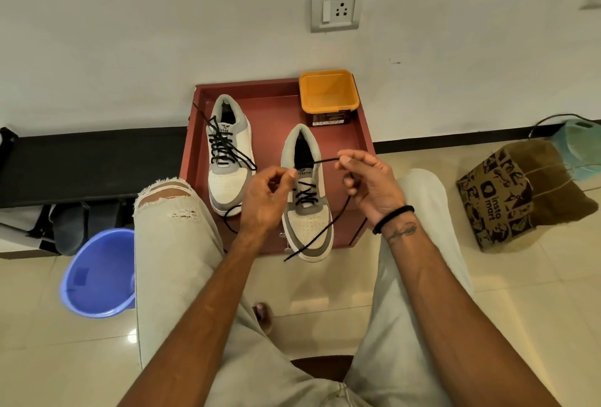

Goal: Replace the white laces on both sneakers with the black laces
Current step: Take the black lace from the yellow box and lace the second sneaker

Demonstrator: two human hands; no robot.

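- Left hand [265,193] up over the near shoe [307,198]; fingers [286,176] curled in, tips pinched near the shoe's tongue; a black lace [322,161] right at those tips, but cannot tell for sure whether pinched or just touched
- Right hand [367,184] up beside the same shoe, on its right; thumb and first finger closed on the black lace end; lace pulled in a line from these fingertips across to the left fingertips; other fingers bent loosely
- More of that lace hanging down from under the right fingers, over the shoe's side and off the tray's near edge; another loose bit looping below the left fingers
- Near shoe just under both sets of fingers, toe pointing to the person; only the lower holes laced in black; top holes bare
- Far shoe [227,153] past the left fingers, a little to their left; black lace [222,143] crossed all the way up; loose ends lying beside it
- Both shoes standing on a red tray [357,133]
- Yellow tub [328,93] at the tray's far corner, well beyond the right fingers
- Blue bucket [97,273] on the floor, well left of the left hand; brown paper bag [507,198] well right of the right hand
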